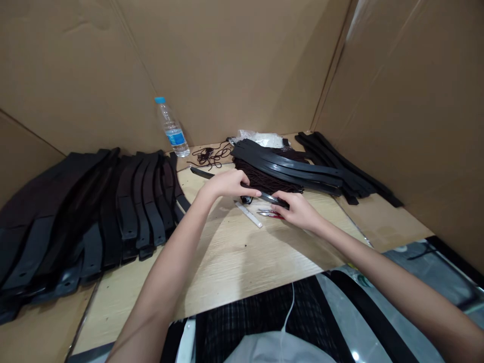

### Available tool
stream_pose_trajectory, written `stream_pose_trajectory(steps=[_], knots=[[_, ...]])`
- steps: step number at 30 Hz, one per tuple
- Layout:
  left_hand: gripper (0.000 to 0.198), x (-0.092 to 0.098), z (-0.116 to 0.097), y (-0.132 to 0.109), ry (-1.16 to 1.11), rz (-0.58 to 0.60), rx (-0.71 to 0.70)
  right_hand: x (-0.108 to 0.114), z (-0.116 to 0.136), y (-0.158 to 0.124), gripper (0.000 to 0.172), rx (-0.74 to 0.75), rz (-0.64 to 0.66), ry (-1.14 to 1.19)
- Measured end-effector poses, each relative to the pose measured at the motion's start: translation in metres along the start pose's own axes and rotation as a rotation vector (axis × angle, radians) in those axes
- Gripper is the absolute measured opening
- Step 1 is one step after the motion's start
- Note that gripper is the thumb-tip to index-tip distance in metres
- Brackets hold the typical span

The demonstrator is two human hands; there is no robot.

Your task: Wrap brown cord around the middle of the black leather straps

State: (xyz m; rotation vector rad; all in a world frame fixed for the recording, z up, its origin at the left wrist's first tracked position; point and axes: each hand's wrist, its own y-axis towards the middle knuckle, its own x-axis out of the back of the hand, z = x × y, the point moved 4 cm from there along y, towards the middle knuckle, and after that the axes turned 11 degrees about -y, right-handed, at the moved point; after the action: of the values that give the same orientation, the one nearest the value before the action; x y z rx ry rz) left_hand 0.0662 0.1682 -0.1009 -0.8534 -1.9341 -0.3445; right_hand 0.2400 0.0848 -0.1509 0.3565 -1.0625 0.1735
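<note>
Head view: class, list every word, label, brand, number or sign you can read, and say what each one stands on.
No text can be read.
Blue label on the bottle: pale marks, too small and blurred to read.
Held black strip: no lettering can be made out.
White strip: no legible marks.

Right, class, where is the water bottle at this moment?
In the head view, the water bottle stands left of centre at the back, by the cardboard wall, between the large pile of dark strips and the tangled dark cord.
</note>
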Motion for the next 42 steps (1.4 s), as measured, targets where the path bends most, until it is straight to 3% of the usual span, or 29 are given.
stream_pose_trajectory(steps=[10, 17, 27, 37, 42], knots=[[0.05, 0.001, 0.011, -0.027, -0.106, 0.087, 0.049, -0.01, 0.019, 0.005, 0.022, 0.106, 0.188, 0.094], [0.054, 0.023, 0.021, -0.065, -0.031, 0.006, 0.153, -0.008, 0.051, 0.018, 0.02, 0.158, 0.185, 0.081], [0.052, 0.052, 0.014, -0.087, -0.055, -0.193, 0.055, 0.044, 0.075, 0.027, 0.03, 0.129, 0.182, 0.095], [0.053, 0.078, 0.023, -0.097, -0.168, -0.403, 0.078, 0.092, 0.109, 0.059, 0.021, 0.187, 0.069, -0.36], [0.048, 0.077, 0.019, -0.093, -0.266, -0.463, -0.072, 0.117, 0.122, 0.079, 0.019, 0.178, 0.022, -0.574]])
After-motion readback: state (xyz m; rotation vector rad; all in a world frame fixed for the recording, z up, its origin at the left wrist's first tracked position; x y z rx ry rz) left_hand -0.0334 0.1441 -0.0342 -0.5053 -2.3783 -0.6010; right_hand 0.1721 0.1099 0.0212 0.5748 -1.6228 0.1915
